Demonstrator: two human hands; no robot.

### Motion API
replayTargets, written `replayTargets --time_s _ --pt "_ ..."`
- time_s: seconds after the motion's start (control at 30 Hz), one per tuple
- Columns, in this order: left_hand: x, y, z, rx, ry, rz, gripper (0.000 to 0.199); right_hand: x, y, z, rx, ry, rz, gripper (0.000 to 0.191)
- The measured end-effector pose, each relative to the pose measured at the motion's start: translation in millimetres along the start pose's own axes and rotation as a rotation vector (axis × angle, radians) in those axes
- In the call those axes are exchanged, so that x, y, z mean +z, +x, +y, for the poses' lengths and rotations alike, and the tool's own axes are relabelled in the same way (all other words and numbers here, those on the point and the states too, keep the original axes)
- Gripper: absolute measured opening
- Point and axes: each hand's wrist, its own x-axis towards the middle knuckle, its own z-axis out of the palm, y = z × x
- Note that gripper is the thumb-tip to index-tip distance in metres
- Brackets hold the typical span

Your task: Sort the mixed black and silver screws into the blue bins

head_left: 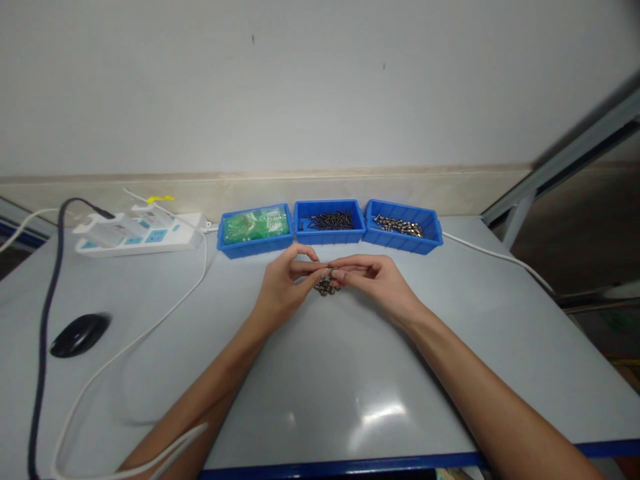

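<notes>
My left hand (pixel 290 280) and my right hand (pixel 377 280) meet fingertip to fingertip over the middle of the table. Thumb and fingers of each are closed in a pinch at the same spot. Whatever sits between the fingertips is too small and too covered to name. Directly beneath them is a little pile of shiny metal parts (pixel 327 288), partly hidden by the fingers. Behind the hands, dark screws (pixel 333 220) fill part of the middle blue bin (pixel 330 237). Shiny metal pieces (pixel 400 227) lie in the right blue bin (pixel 425 245).
Green plastic packets (pixel 255 225) fill the left blue bin (pixel 257 249). A white power strip (pixel 143 240) with plugged-in adapters stands at the back left, trailing a white cable (pixel 145 337). Nearer are a dark cable (pixel 46 320) and a black computer mouse (pixel 80 335). A wall (pixel 320 100) rises behind.
</notes>
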Motion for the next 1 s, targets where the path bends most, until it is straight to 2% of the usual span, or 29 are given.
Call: replayTargets --time_s 0.07,0.13,0.23,0.33,0.4,0.6,0.83,0.93,1.0 --pt "-0.9 1 -2 0.047 0.088 -0.028 0.022 0 1 0 0.008 0.034 0.036 0.027" --pt "-2.5 1 -7 0.173 0.299 -0.088 0.018 -2 3 0 -0.015 0.06 0.111 0.024" --pt "-4.1 2 -16 0.367 0.641 -0.27 0.04 -7 7 -1 -0.145 0.106 0.355 0.022" --pt "-3.3 2 -18 0.401 0.833 -0.445 0.057 -15 11 -2 -0.293 0.13 0.615 0.026" --pt "-2.2 2 -15 0.397 0.889 -0.478 0.057 -19 13 -3 -0.339 0.126 0.696 0.029" --pt "-6.4 4 -6 0.456 0.898 -0.363 0.039 -18 12 -4 -0.296 0.095 0.651 0.031" --pt "-21.3 9 -22 0.529 0.863 -0.162 0.029 -17 10 -4 -0.258 0.095 0.594 0.033" --pt "-23.9 10 -23 0.498 0.799 -0.067 0.023 -16 10 -3 -0.251 0.076 0.56 0.03" --pt "-22.9 9 -19 0.43 0.73 -0.007 0.017 -15 9 -3 -0.247 0.042 0.521 0.025"
